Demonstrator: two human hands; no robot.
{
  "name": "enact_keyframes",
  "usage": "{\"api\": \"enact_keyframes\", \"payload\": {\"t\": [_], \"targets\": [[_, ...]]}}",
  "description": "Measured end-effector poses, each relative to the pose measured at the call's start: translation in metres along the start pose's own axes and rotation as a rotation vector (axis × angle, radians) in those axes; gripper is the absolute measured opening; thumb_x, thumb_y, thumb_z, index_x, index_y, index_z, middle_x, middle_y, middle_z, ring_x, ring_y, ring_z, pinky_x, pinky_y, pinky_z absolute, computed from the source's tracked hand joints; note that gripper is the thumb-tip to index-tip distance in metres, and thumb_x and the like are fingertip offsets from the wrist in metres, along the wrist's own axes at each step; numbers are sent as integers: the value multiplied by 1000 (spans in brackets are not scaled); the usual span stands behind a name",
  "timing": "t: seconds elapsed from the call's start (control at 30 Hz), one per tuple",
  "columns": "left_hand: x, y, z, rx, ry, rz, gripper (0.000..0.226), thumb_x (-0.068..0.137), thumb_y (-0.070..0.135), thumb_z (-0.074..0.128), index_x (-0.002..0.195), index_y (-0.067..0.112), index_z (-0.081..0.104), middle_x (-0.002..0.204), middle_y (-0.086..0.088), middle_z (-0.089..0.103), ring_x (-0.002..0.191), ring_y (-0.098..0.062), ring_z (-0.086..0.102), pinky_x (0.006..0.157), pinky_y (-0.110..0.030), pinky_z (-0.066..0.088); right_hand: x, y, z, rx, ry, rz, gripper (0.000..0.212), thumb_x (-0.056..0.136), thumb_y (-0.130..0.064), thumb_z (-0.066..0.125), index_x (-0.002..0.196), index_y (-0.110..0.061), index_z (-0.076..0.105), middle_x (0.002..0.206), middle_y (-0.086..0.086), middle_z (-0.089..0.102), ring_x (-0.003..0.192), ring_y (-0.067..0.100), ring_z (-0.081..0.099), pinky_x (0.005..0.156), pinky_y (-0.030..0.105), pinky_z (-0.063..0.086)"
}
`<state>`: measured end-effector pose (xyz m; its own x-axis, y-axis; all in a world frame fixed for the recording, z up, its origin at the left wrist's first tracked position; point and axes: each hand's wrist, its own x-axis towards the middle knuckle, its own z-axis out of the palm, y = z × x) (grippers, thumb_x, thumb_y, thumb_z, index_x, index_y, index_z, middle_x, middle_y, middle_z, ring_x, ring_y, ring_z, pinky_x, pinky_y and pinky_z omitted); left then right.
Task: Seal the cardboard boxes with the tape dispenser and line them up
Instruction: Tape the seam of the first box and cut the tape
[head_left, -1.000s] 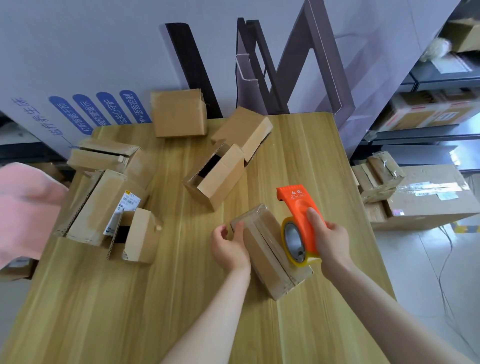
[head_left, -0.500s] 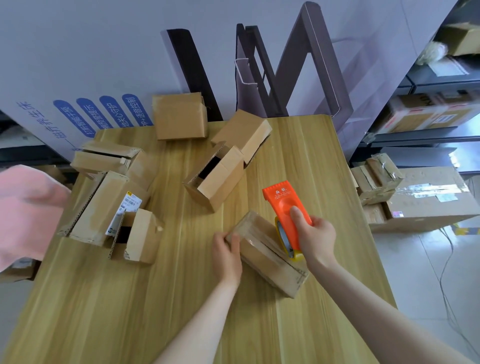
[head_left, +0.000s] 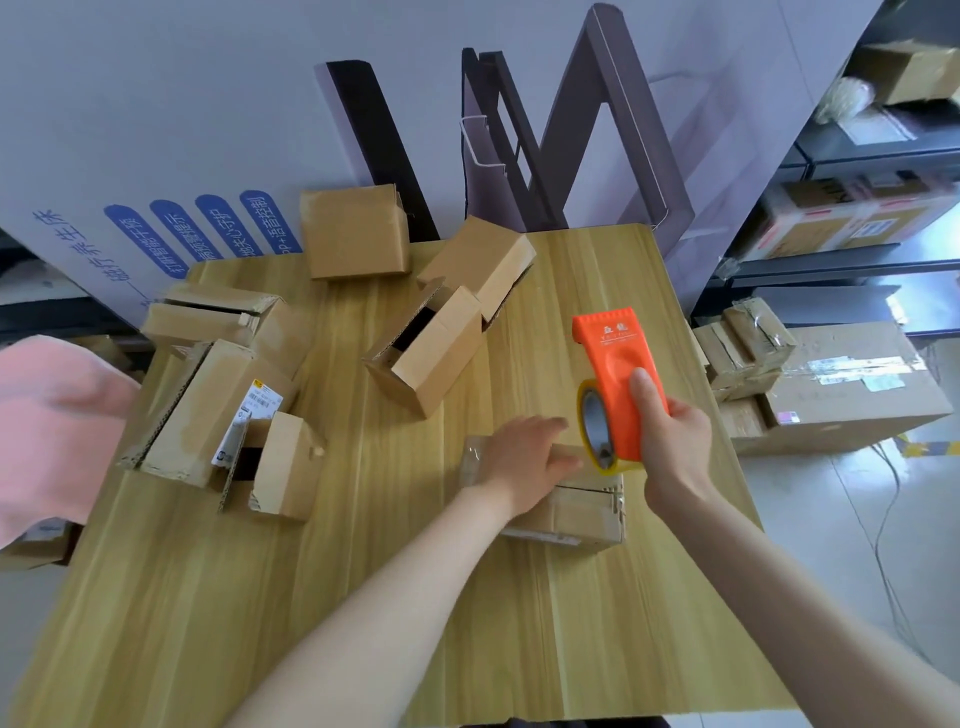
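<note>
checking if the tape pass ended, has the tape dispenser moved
Yes: the tape dispenser has shifted off the taped box toward the table's right edge, away from the open box mid-table.

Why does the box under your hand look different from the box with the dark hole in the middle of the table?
The near box, under the left hand, is closed, with shiny tape on it; the middle box is open at one end, dark inside, with flaps sticking out. The left hand lies on the near box; nothing touches the middle box. Both are brown cardboard on the wooden table.
</note>
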<state>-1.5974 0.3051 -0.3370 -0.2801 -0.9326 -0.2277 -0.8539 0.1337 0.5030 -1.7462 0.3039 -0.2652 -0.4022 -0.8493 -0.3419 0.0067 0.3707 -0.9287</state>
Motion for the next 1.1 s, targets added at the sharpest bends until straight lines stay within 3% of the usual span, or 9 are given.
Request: {"api": "enact_keyframes", "payload": {"t": [0.07, 0.13, 0.33, 0.4, 0.5, 0.63, 0.73, 0.87, 1.1], "targets": [[5, 3, 9, 123, -124, 33, 62, 82, 64, 55, 133, 29, 48, 128, 6, 57, 120, -19, 50, 101, -38, 35, 0, 0, -8, -20, -19, -21, 42, 91, -40, 61, 63, -9, 54, 56, 1, 49, 45, 8, 44, 44, 17, 36], [1, -5, 16, 140, -47, -27, 63, 77, 69, 56, 129, 34, 50, 122, 10, 59, 116, -18, 51, 99, -36, 32, -4, -2, -15, -35, -44, -45, 39, 91, -37, 62, 63, -10, 56, 54, 0, 51, 44, 6, 46, 40, 13, 36], [-43, -50, 11, -125, 331, -770, 67, 78, 69, 49, 127, 23, 51, 121, 3, 61, 114, -22, 54, 97, -43, 38, -18, -6, -26, -7, -186, -76, 34, 93, -22, 60, 64, -5, 55, 39, -4, 52, 30, 6, 47, 31, 14, 35], [-54, -53, 6, -209, 376, -866, 65, 82, 60, 55, 133, 21, 49, 130, 0, 57, 121, -24, 50, 100, -45, 35, -22, -7, -25, -26, -263, -86, 33, 92, -24, 61, 68, -3, 58, 46, 5, 57, 35, 16, 53, 34, 22, 43], [-49, -40, -24, -569, 470, -726, 45, 93, 37, 54, 134, 19, 51, 133, 4, 55, 125, -20, 50, 99, -34, 40, -25, -10, -23, -66, -363, -112, 28, 91, -28, 63, 79, -2, 66, 57, 16, 60, 43, 25, 58, 39, 31, 49], [-41, -7, -100, -898, 491, -391, 26, 99, 32, 48, 113, 18, 65, 110, 7, 68, 104, -10, 62, 91, -27, 47, -27, -23, -21, -109, -445, -188, 23, 89, -27, 66, 86, -4, 69, 65, 24, 64, 47, 28, 60, 41, 34, 51], [-44, 12, -143, -958, 353, -306, 31, 102, 35, 40, 105, 20, 67, 101, 3, 71, 96, -12, 66, 86, -29, 49, -30, -33, -19, -134, -484, -244, 26, 84, -31, 71, 84, -6, 69, 64, 23, 65, 47, 32, 61, 43, 43, 54], [-50, 21, -163, -939, 175, -253, 35, 101, 37, 41, 108, 17, 70, 99, 2, 73, 89, -10, 66, 79, -27, 47, -34, -41, -15, -192, -484, -306, 15, 88, -18, 67, 80, -5, 69, 55, 13, 62, 43, 26, 58, 43, 45, 53], [-56, 22, -166, -966, 224, -278, 20, 97, 28, 54, 101, 19, 71, 87, 2, 72, 81, -9, 63, 79, -28, 48, -40, -47, -13, -227, -487, -369, 10, 88, -16, 67, 81, -10, 70, 59, 21, 63, 44, 31, 58, 43, 52, 49]]}}
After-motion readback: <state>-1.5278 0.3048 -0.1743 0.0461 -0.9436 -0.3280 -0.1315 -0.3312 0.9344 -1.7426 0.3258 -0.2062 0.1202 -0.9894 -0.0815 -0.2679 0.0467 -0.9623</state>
